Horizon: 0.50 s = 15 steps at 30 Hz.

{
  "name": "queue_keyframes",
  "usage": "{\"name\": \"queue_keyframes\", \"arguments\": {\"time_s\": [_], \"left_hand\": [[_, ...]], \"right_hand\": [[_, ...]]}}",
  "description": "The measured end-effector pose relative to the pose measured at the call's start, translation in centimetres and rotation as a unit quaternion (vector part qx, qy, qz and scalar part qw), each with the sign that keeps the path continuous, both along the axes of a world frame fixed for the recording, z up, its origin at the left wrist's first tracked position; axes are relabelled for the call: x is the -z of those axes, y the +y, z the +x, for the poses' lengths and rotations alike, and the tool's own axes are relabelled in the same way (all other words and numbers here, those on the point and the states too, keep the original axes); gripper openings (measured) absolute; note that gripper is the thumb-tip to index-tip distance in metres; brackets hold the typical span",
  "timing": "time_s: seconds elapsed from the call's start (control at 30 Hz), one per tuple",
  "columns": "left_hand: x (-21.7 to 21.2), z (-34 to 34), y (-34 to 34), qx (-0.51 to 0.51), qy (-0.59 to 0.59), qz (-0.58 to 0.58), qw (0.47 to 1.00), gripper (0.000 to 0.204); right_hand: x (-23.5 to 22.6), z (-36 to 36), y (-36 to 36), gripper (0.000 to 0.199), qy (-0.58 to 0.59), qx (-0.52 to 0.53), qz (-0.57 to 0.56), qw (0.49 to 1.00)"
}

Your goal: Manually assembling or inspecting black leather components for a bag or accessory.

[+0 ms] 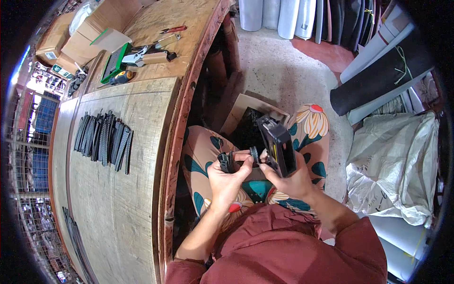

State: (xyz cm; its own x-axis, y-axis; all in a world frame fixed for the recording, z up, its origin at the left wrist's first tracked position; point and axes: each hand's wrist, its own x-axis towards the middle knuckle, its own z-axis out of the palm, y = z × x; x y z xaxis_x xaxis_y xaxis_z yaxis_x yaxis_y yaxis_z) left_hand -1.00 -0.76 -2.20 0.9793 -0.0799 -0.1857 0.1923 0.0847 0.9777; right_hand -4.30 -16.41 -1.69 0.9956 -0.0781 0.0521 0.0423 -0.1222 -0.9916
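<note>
My left hand grips a short black ribbed strip over my lap. Its thumb and fingers pinch the strip's end by a small black toothed piece. My right hand holds a black boxy hand tool, tilted upright, right beside that piece. Both hands meet above my flower-patterned trousers. Behind them an open cardboard box with dark parts stands on the floor.
A wooden workbench lies to my left with a row of several black ribbed strips. Farther back lie pliers, a red-handled tool, a green-edged case and cardboard boxes. Rolled sheets and white sacks are at right.
</note>
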Motion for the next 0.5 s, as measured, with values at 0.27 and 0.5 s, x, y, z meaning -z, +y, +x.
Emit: {"name": "queue_keyframes", "arguments": {"time_s": [0.27, 0.5], "left_hand": [[-2.0, 0.9, 3.3, 0.046, -0.036, 0.091, 0.994, 0.005], [-2.8, 0.0, 2.9, 0.076, -0.053, 0.118, 0.989, 0.006]], "right_hand": [[-2.0, -0.4, -5.7, 0.053, -0.065, -0.185, -0.394, 0.898], [-1.6, 0.2, -5.9, 0.048, -0.110, -0.214, -0.446, 0.862]]}}
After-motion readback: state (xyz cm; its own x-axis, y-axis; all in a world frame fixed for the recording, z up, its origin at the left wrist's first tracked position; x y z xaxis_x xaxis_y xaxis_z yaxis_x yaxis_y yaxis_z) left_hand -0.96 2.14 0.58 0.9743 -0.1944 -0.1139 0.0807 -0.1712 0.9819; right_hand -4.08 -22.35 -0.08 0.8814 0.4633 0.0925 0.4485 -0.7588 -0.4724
